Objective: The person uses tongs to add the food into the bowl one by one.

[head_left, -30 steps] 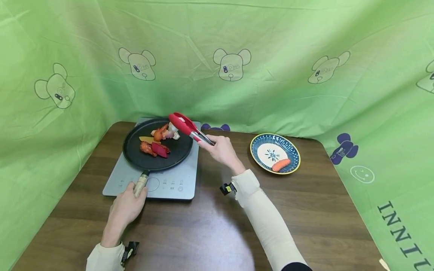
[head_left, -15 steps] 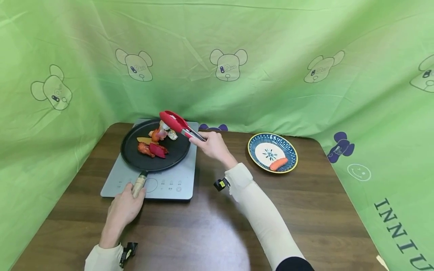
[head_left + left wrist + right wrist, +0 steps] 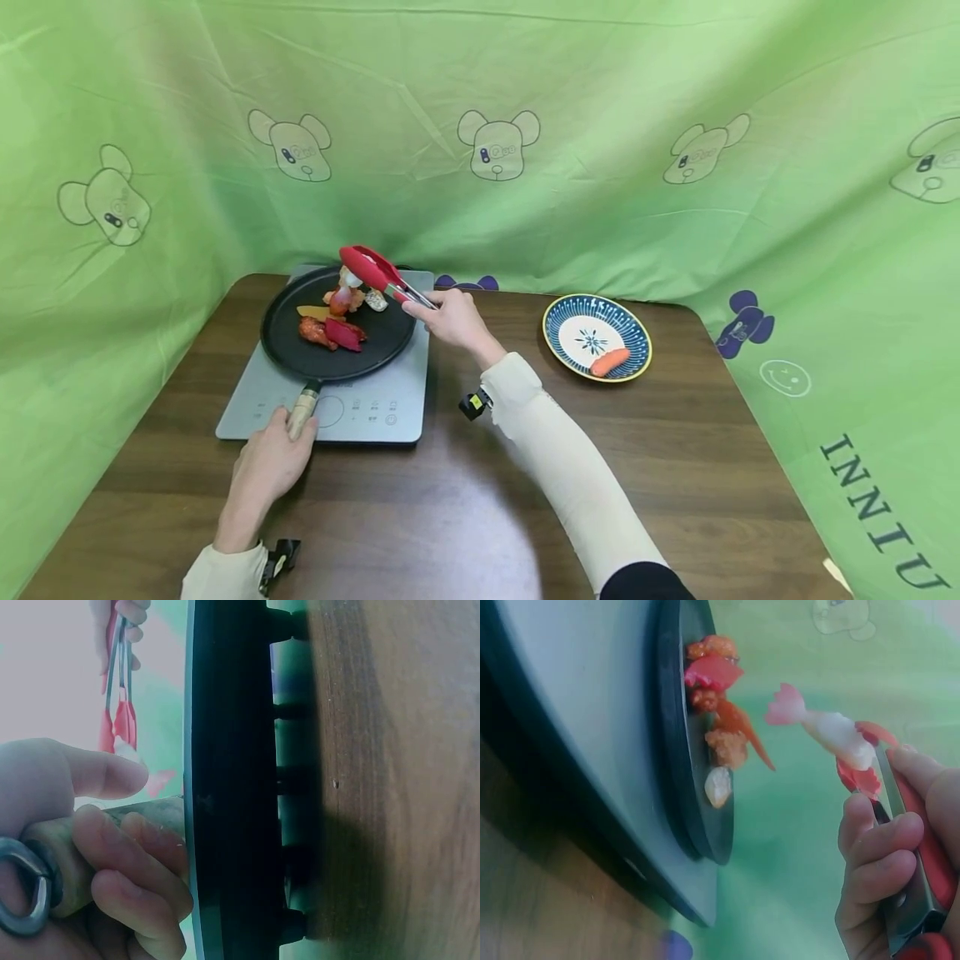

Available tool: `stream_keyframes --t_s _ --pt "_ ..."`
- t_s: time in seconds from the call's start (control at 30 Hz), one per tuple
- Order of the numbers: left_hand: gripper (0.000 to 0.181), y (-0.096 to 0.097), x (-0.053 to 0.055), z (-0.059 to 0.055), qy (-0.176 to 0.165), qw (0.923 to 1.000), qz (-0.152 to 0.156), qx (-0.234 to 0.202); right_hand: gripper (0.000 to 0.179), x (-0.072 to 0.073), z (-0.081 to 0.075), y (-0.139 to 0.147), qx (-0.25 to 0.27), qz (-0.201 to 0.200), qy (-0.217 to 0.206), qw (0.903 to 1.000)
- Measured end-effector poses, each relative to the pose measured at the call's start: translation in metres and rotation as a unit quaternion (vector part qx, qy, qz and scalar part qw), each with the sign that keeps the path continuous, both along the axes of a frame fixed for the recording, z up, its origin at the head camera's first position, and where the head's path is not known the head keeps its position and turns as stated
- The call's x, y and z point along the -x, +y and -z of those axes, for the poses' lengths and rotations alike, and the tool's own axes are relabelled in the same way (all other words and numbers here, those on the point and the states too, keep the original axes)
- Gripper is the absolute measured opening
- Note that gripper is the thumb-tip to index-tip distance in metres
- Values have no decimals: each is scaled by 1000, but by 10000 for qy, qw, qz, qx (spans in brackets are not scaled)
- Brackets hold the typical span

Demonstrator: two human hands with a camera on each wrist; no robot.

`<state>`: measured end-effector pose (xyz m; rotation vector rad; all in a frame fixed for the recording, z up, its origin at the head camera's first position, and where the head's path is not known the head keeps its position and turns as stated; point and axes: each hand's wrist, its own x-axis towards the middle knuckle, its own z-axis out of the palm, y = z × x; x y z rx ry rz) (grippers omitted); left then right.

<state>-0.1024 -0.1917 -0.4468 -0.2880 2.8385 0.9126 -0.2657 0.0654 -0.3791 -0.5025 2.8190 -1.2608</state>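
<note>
My left hand [image 3: 270,458] grips the pale handle [image 3: 303,408] of a flat black frying pan [image 3: 386,337]; fingers wrap round it in the left wrist view. My right hand [image 3: 453,319] holds red-tipped metal tongs [image 3: 371,268] above the pan's far side. Between the tong tips is a whitish shrimp with a pink tail [image 3: 836,737], raised over the pan in the right wrist view. In the pan lie a dark pink piece [image 3: 343,335], a browned chicken piece [image 3: 313,331], a yellow slice [image 3: 311,312], a shiny pale piece [image 3: 377,300] and other orange-brown food.
Under the pan is a grey induction cooktop [image 3: 375,427] on a brown wooden table [image 3: 420,517]. To the right stands a blue-and-white plate [image 3: 558,350] with an orange-red sausage-shaped piece [image 3: 610,362]. A green printed curtain [image 3: 405,200] hangs behind and at both sides.
My right hand has carried the tongs and shrimp leftward, further over the pan. The left hand keeps its grip on the handle. The head view has shifted slightly.
</note>
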Motion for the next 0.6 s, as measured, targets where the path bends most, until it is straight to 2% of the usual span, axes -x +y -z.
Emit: stream_keyframes --t_s 0.43,0.6 --pt "68 2 1 0 2 10000 -66 0 38 2 -3 -27 442 168 -890 9949" --pt "68 1 -1 0 -22 10000 -53 14 44 1 0 -34 319 246 -939 9948"
